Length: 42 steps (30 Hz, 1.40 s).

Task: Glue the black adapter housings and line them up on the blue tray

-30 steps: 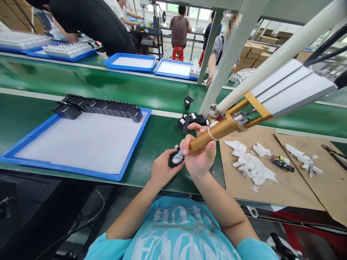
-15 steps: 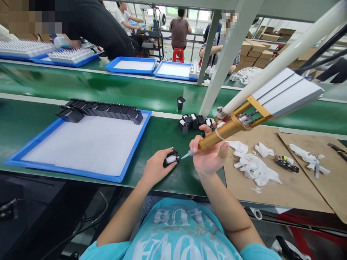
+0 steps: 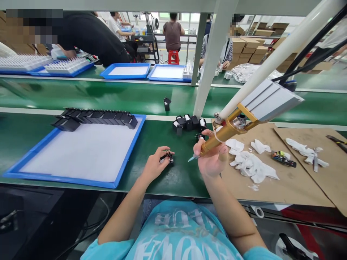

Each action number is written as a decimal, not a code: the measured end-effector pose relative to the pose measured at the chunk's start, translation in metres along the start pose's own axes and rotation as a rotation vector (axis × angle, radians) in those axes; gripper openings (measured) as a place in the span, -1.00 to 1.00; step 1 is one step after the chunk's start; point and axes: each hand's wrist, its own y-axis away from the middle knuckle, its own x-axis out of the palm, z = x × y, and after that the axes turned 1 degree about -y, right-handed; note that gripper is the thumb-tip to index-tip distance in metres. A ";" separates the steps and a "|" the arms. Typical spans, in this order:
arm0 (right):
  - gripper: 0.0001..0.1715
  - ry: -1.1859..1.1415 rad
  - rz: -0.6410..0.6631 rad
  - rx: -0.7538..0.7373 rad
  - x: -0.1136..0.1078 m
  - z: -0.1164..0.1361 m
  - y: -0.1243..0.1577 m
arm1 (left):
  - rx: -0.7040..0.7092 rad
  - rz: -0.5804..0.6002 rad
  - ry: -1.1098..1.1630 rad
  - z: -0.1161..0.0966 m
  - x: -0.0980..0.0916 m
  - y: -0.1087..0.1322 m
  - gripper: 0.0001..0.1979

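Our hands are apart right now: the left hand, just right of the blue-rimmed tray, is pinching a small black part, and the right hand, farther right of that tray, is wrapped round a gold dispenser. We've got black housings lined up along the tray's far side.

Your green workbench carries the blue-rimmed tray directly. To the tray's right you have a cluster of small black housings, white showing in several; well beyond them, rightward from the tray, lie two brown cardboard sheets.
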 end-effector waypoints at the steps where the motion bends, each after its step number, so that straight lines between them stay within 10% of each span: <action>1: -0.59 -0.001 -0.005 0.001 -0.002 0.000 0.000 | 0.032 -0.001 -0.011 0.001 -0.001 0.001 -0.62; 25: -0.69 -0.043 0.002 -0.010 -0.018 -0.001 -0.004 | 0.747 -0.070 -0.553 0.016 -0.006 0.004 -0.74; 37: -0.68 -0.031 -0.012 -0.028 -0.021 -0.001 -0.004 | 0.564 -0.054 -0.839 0.002 0.017 0.020 -0.74; 42: -0.69 -0.032 -0.023 -0.046 -0.021 -0.002 -0.005 | 0.289 0.166 -0.406 -0.001 -0.002 0.013 -0.54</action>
